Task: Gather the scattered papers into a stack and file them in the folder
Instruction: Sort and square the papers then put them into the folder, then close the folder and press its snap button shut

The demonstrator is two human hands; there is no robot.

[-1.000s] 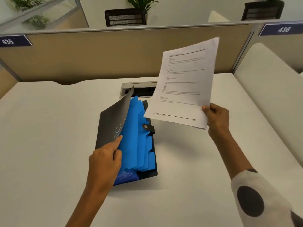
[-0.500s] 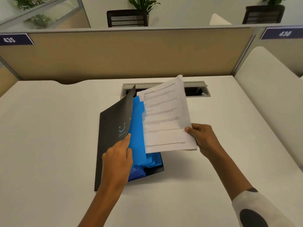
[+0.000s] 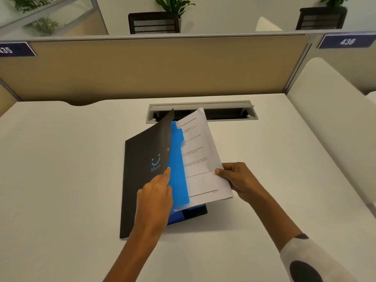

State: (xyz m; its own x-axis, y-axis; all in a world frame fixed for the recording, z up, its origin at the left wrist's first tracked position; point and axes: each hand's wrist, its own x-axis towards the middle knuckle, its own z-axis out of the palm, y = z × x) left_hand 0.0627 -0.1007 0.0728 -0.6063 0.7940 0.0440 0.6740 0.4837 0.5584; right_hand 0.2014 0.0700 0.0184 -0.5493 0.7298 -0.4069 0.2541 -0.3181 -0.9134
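A black folder [image 3: 142, 169] with blue tabbed dividers [image 3: 178, 165] lies on the white desk. My left hand [image 3: 155, 196] holds its front cover and a blue divider lifted open. My right hand [image 3: 238, 180] grips the right edge of a stack of printed white papers [image 3: 201, 159]. The stack's left edge sits inside the folder, behind the raised blue divider. The folder's lower inside is hidden by my left hand and the papers.
A grey cable slot [image 3: 203, 110] is set into the desk [image 3: 61, 180] just behind the folder. A tan partition [image 3: 142, 68] closes off the back. A cream panel [image 3: 335, 119] rises along the right side.
My right hand has brought the papers down from mid-air and slid them leftward into the folder behind the blue divider. My left hand keeps the cover lifted.
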